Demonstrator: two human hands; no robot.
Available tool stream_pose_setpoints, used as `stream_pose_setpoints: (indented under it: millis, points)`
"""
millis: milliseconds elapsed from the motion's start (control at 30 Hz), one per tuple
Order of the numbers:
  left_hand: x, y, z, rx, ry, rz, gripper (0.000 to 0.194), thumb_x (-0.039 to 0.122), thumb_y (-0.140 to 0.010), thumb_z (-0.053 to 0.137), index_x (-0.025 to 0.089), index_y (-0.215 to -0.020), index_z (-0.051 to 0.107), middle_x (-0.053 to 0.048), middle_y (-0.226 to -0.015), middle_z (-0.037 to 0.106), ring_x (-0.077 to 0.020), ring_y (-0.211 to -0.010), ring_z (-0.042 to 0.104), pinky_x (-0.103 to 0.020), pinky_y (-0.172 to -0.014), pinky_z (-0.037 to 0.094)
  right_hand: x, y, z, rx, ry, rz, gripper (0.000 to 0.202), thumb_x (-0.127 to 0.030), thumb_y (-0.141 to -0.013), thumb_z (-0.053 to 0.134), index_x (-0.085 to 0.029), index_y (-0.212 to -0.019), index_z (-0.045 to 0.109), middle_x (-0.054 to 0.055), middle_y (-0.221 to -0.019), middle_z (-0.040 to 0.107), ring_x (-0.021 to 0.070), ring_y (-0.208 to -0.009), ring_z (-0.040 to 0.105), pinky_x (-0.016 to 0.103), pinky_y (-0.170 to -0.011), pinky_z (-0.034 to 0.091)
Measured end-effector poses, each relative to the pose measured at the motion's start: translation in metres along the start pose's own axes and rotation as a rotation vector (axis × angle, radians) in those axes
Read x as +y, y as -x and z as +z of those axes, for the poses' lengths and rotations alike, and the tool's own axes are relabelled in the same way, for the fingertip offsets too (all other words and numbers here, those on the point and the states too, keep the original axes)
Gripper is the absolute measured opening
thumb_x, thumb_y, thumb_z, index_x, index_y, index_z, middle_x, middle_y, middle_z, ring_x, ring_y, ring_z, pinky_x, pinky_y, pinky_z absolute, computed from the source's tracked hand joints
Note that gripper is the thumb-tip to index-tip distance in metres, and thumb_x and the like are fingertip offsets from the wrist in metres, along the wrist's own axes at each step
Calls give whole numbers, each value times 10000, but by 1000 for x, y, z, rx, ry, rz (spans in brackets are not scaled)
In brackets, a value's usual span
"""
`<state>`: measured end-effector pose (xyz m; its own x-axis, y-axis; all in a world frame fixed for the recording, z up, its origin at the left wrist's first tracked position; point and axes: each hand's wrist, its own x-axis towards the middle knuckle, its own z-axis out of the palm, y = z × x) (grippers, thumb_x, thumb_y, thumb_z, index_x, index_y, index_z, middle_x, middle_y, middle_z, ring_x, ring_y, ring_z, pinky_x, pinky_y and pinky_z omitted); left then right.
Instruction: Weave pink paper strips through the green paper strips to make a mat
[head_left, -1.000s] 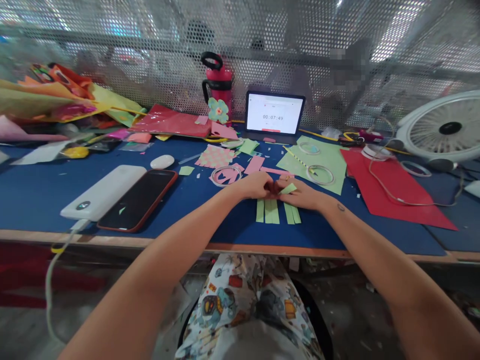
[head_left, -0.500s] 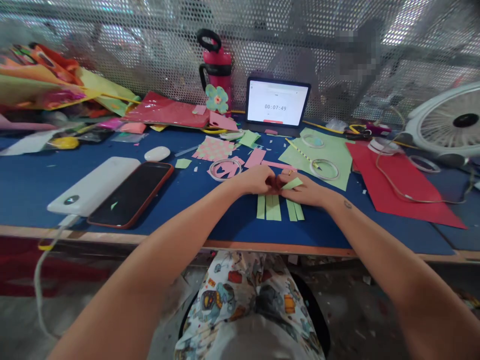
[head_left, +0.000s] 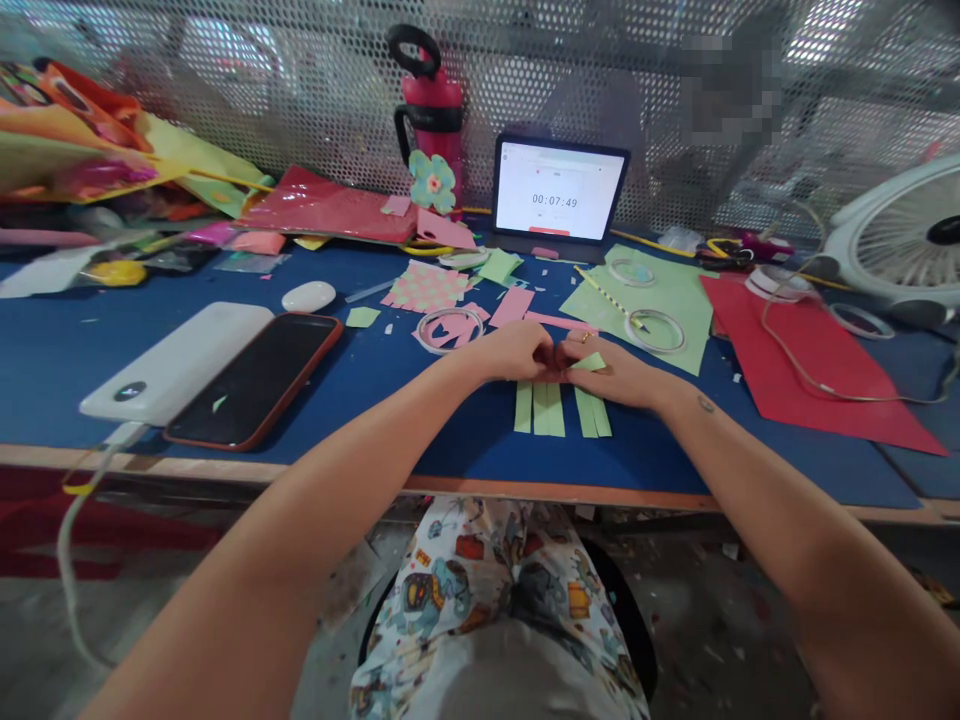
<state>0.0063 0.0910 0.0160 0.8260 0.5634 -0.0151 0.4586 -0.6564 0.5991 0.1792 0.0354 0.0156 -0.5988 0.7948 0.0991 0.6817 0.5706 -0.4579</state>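
Both hands meet over light green paper strips point(head_left: 551, 412) that hang toward the table's front edge. My left hand point(head_left: 521, 352) has its fingers curled at the strips' upper end, around something pink that is mostly hidden. My right hand point(head_left: 611, 372) lies beside it, thumb and fingers pinched on the paper, with one green strip point(head_left: 590, 362) folded up over the thumb. Behind the hands are a pink strip point(head_left: 559, 321) and a pink paper piece point(head_left: 513, 306). A pink and green woven paper square point(head_left: 427, 287) lies behind my left hand, near a tape roll point(head_left: 448, 330).
A phone point(head_left: 255, 380) and white power bank point(head_left: 180, 362) lie at left. Behind stand a pink bottle point(head_left: 439, 120) and a tablet point(head_left: 559, 192). At right are green paper point(head_left: 686, 300), red paper point(head_left: 817, 360) and a white fan point(head_left: 900, 240).
The camera view has shifted slightly. My fingers have moved a little at the strips, and the raised green strip has changed angle slightly.
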Motion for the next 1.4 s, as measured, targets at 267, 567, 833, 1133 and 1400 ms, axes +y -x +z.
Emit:
stream_pose_setpoints:
  millis: [267, 567, 833, 1133, 1400]
  points:
    - [4, 4, -3, -17, -54, -32, 191, 254, -662, 619, 97, -747, 688, -45, -642, 625, -132, -587, 530, -253, -584, 373, 6, 2, 0, -6, 29, -3, 117, -219, -797, 404, -208, -697, 344, 4, -743, 406, 145, -677, 385, 283, -628, 316]
    - [2, 2, 1, 56, -122, -25, 175, 261, -652, 603, 115, -703, 686, -24, -606, 620, -113, -555, 524, -224, -538, 352, 11, 3, -1, 29, 155, -24, 153, -260, -846, 367, -194, -734, 447, 43, -773, 511, 173, -745, 474, 295, -686, 358]
    - [3, 6, -4, 8, -105, -7, 181, 271, -677, 583, 125, -741, 667, -21, -647, 634, -114, -582, 539, -215, -550, 358, 19, 5, -3, 140, 81, 4, 192, -358, -806, 497, -199, -755, 404, 11, -685, 527, 135, -598, 473, 250, -539, 336]
    - [3, 6, 3, 154, -227, -30, 252, 368, -764, 512, 159, -875, 600, -27, -698, 624, -136, -588, 529, -222, -507, 320, 17, 7, -2, 218, -176, 72, 255, -303, -754, 561, -214, -877, 355, -8, -745, 558, 112, -598, 513, 234, -552, 406]
    - [6, 4, 9, 235, -169, -93, 210, 305, -735, 538, 158, -847, 638, -24, -694, 632, -137, -610, 544, -215, -512, 338, 14, 6, -4, 165, 41, -26, 41, -191, -749, 516, -176, -786, 525, 0, -686, 561, 113, -607, 516, 219, -569, 369]
